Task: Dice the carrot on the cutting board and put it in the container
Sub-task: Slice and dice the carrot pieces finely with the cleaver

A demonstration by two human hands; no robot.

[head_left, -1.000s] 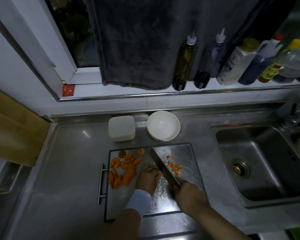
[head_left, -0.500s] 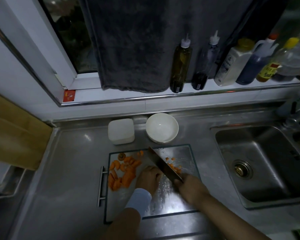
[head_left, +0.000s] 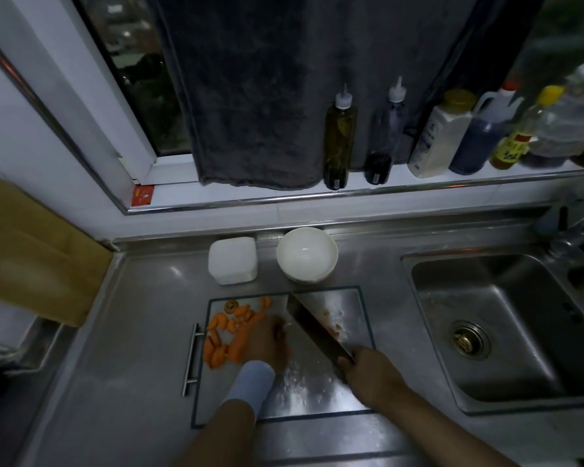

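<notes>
Steel counter (head_left: 132, 332): cutting board (head_left: 317, 392), container (head_left: 232, 261), bowl (head_left: 307, 254).

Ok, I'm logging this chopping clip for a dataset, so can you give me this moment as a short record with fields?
left hand: on the carrot slices, next to the blade; fingers blurred
right hand: grips the knife by its handle
knife: blade angled across the cutting board
diced bits: a few, right of the blade
white bowl: behind the board, no carrot in it
square white container: left of the bowl
</notes>
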